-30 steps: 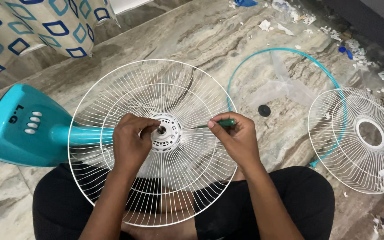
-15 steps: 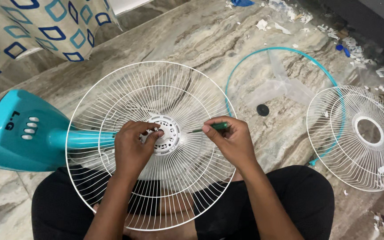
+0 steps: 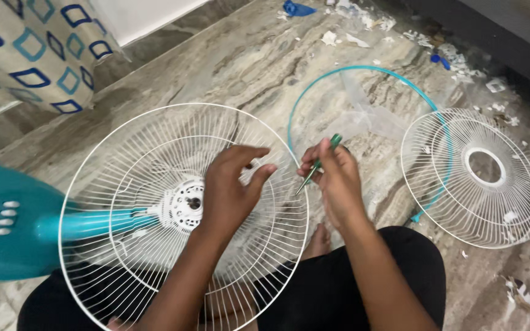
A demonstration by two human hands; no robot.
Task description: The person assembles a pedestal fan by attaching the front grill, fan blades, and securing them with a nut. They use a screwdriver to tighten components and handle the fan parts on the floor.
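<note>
1. Left hand (image 3: 231, 184): raised over the white wire fan guard (image 3: 124, 270), fingers spread and released, grasping nothing; it lies just right of the guard's hub (image 3: 185, 205).
2. Right hand (image 3: 335, 178): clenched around a green-handled screwdriver (image 3: 320, 160), whose green end points to the far side and whose metal tip points toward the near left, close to the guard's right rim.
3. White wire fan guard: the rear grille, tilted on the person's lap, with its white perforated hub at the centre and the motor shaft visible in the middle of it.
4. Teal fan body (image 3: 7, 224): at the near left, blurred, with white buttons on its upper face; its teal neck runs right, behind the guard, toward the hub.
5. Second white wire guard (image 3: 473, 178): flat on the marble floor (image 3: 228, 67) at the right, with an open round centre, well apart from both hands.
6. Teal rim ring (image 3: 363, 70): on the floor between the two guards, overlapping the second guard's left edge; a translucent fan blade (image 3: 369, 116) lies inside it.
7. Patterned fabric (image 3: 32, 49): far left, printed with blue and teal squares.
8. Paper scraps (image 3: 455, 58): scattered along the far right of the floor.
</note>
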